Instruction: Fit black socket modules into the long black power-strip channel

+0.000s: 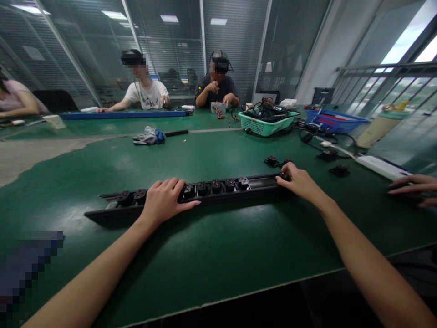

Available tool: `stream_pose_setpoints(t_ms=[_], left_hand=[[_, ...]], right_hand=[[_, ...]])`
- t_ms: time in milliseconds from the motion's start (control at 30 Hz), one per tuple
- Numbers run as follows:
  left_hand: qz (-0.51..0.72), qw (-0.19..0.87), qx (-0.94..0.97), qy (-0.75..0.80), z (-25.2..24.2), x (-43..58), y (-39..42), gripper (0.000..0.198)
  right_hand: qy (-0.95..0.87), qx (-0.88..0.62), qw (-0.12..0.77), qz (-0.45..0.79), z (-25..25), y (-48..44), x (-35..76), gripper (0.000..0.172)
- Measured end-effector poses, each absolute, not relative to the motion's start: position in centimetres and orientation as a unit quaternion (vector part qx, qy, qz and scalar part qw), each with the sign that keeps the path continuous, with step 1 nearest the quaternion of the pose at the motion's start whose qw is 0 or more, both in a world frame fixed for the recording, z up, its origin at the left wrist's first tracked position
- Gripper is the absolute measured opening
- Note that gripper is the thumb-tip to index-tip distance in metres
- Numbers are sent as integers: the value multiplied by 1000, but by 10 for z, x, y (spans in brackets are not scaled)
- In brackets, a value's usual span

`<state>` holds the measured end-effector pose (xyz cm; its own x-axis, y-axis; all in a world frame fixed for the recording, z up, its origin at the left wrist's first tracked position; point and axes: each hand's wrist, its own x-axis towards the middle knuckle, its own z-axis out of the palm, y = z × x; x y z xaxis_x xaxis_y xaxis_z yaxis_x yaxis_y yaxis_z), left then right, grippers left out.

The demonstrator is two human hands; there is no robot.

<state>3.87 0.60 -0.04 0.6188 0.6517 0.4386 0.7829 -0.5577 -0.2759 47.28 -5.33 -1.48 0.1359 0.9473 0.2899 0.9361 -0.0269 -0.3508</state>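
Observation:
A long black rail [259, 183] lies across the green table [218, 255] in front of me, with several small black socket modules [215, 186] seated in its channel. My left hand [164, 200] rests on top of the rail left of the middle, fingers wrapped over it beside the modules. My right hand [297, 180] is at the rail's right end, fingers pinched on a black module [284, 175] there. Three more loose black modules [271, 160] lie on the table just beyond the right end.
A green basket [266, 124] of cables and a blue tray [332, 120] stand at the back right. A white power strip [378, 166] lies at right, next to another person's hand [414, 186]. Crumpled gloves [149, 136] lie mid-table. Two people sit across; a third at far left.

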Motion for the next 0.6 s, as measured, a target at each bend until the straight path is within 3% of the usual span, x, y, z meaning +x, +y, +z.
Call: stream_pose_setpoints(t_ms=[600], left_hand=[[-142, 239, -869, -408, 0, 38, 6, 69]], right_hand=[[-620, -751, 226, -11, -12, -56, 482, 33]])
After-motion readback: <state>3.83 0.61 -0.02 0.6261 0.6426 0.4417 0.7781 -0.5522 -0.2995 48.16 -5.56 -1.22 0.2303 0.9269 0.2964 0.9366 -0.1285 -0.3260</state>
